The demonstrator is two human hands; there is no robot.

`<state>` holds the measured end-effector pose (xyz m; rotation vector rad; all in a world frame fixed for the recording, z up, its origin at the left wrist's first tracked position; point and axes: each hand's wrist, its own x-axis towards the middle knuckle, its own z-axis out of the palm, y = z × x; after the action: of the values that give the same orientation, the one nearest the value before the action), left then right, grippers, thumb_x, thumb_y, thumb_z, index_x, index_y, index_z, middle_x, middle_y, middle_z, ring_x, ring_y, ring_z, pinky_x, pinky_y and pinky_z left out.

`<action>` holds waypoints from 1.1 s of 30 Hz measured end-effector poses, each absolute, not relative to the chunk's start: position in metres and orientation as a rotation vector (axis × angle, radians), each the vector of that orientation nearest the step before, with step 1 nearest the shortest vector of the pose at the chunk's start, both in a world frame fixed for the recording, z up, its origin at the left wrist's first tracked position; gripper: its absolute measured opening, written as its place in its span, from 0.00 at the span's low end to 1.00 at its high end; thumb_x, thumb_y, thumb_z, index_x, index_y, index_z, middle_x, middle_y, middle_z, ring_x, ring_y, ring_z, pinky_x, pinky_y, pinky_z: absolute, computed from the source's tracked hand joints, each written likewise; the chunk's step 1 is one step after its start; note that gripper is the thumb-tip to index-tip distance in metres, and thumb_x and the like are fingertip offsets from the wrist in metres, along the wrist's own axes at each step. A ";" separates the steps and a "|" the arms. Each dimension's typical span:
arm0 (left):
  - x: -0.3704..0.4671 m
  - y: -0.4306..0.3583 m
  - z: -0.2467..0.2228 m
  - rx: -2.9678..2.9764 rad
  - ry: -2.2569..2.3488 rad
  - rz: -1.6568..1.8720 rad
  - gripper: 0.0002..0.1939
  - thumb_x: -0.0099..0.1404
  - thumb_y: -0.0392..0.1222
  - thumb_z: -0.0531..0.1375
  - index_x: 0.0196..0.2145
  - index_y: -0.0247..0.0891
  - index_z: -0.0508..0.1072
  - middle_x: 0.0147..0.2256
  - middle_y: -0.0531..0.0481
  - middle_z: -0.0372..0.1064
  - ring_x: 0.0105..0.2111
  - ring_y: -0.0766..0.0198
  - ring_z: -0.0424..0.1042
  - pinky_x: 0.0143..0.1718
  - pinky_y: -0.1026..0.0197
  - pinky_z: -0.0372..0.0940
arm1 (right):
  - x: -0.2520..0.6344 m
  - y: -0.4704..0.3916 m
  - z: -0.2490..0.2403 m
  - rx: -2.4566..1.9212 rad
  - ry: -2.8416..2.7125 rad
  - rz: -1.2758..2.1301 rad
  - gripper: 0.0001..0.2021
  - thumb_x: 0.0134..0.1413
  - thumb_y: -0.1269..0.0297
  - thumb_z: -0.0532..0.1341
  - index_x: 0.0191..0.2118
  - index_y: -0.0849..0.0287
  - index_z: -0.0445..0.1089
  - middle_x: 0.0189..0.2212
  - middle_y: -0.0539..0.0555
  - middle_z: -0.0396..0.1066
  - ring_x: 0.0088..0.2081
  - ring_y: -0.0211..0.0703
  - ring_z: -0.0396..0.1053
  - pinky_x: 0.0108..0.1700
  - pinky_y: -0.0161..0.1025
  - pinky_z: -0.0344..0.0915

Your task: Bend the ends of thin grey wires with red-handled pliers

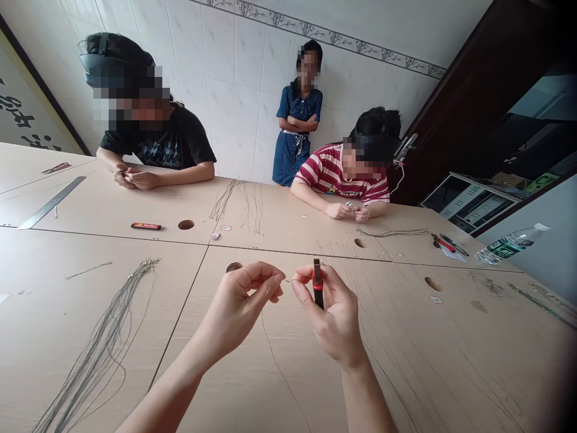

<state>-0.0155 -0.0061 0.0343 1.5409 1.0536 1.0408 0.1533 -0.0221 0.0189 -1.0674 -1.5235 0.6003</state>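
Over the middle of the table, my left hand [243, 307] pinches the end of a thin dark cord [276, 361] between thumb and forefinger. The cord hangs below the fingers and trails toward the near edge. Close on the right, my right hand [331, 310] is closed around a lighter [318, 282] with a black body, red collar and metal top, held upright. Its thumb and forefinger also pinch at a tiny end piece between both hands, too small to make out. No flame shows.
A bundle of grey cords [108, 337] with metal ends lies at left. Farther back are a steel ruler [54, 201], a red lighter [145, 226], pliers [444, 243] and a water bottle [511, 245]. Two seated people work across the table; another person stands behind.
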 end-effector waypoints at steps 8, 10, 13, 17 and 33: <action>-0.017 -0.013 0.039 1.577 1.092 1.021 0.11 0.67 0.48 0.59 0.31 0.40 0.73 0.27 0.52 0.71 0.30 0.64 0.69 0.30 0.62 0.63 | 0.151 -0.023 0.021 -1.067 -1.490 0.568 0.02 0.60 0.67 0.62 0.38 0.53 0.68 0.32 0.50 0.70 0.35 0.40 0.70 0.41 0.39 0.69; -0.016 -0.013 0.038 1.578 1.086 0.999 0.11 0.67 0.48 0.58 0.31 0.40 0.74 0.28 0.52 0.71 0.30 0.64 0.69 0.31 0.62 0.63 | 0.151 -0.023 0.021 -1.069 -1.474 0.574 0.03 0.60 0.66 0.62 0.39 0.52 0.68 0.32 0.50 0.71 0.35 0.40 0.70 0.41 0.39 0.69; -0.015 -0.012 0.036 1.582 1.075 0.984 0.11 0.67 0.48 0.58 0.32 0.40 0.74 0.28 0.52 0.70 0.31 0.64 0.69 0.32 0.62 0.64 | 0.152 -0.023 0.020 -1.077 -1.458 0.592 0.03 0.60 0.67 0.62 0.39 0.52 0.69 0.32 0.49 0.72 0.35 0.40 0.70 0.41 0.38 0.68; -0.015 -0.011 0.035 1.604 1.084 0.966 0.11 0.67 0.48 0.58 0.32 0.40 0.74 0.29 0.52 0.71 0.31 0.64 0.69 0.32 0.62 0.64 | 0.153 -0.024 0.021 -1.057 -1.443 0.619 0.04 0.59 0.67 0.63 0.39 0.52 0.70 0.32 0.48 0.72 0.35 0.39 0.70 0.41 0.37 0.68; -0.018 -0.007 0.037 1.593 1.114 1.073 0.12 0.68 0.48 0.57 0.31 0.40 0.74 0.27 0.53 0.72 0.31 0.65 0.70 0.30 0.64 0.63 | 0.151 -0.023 0.019 -1.023 -1.426 0.752 0.03 0.59 0.66 0.64 0.39 0.52 0.70 0.32 0.47 0.72 0.35 0.36 0.70 0.41 0.35 0.67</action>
<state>-0.0175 -0.0074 0.0371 1.5932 1.1135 1.0726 0.1515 -0.0226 0.0195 -1.0233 -1.4259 0.7523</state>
